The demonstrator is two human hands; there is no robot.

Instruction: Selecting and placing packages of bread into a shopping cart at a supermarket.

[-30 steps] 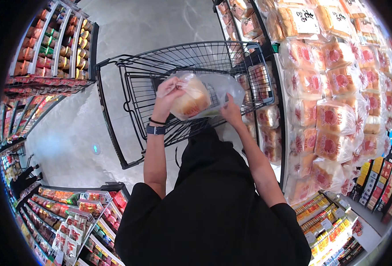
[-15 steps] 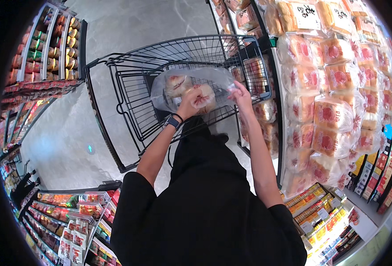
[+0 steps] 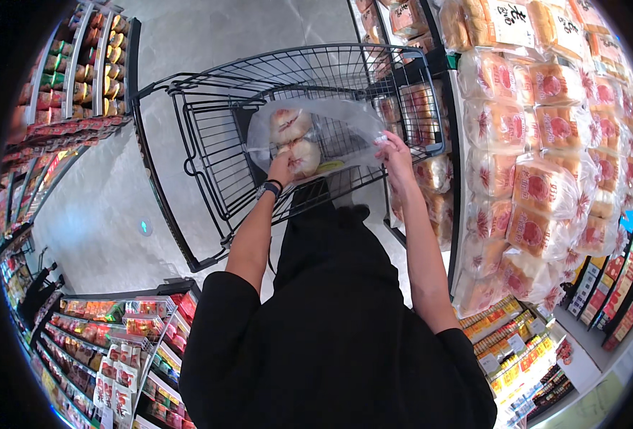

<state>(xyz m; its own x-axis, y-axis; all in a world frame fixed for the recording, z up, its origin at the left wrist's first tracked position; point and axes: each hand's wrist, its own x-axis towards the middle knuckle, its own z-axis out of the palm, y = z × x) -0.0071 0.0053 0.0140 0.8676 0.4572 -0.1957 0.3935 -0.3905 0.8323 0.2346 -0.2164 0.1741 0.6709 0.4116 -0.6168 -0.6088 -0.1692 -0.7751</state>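
A clear plastic bag of round buns (image 3: 309, 136) hangs over the black wire shopping cart (image 3: 188, 136). My left hand (image 3: 282, 169) grips the bag's lower left edge from below; a dark watch sits on that wrist. At the bag's right edge my right hand (image 3: 395, 151) pinches the plastic. The bag is inside the cart's basket, near its handle end. Both arms reach forward from my black top.
Shelves of bagged bread (image 3: 538, 143) fill the right side, close to the cart. Racks of small packaged goods (image 3: 116, 336) stand at lower left, more shelves (image 3: 80, 64) at upper left. Grey polished floor (image 3: 102, 207) lies left of the cart.
The bag has gone from chest height down and forward into the cart's basket. It has turned flatter, and my hands have spread to its two edges.
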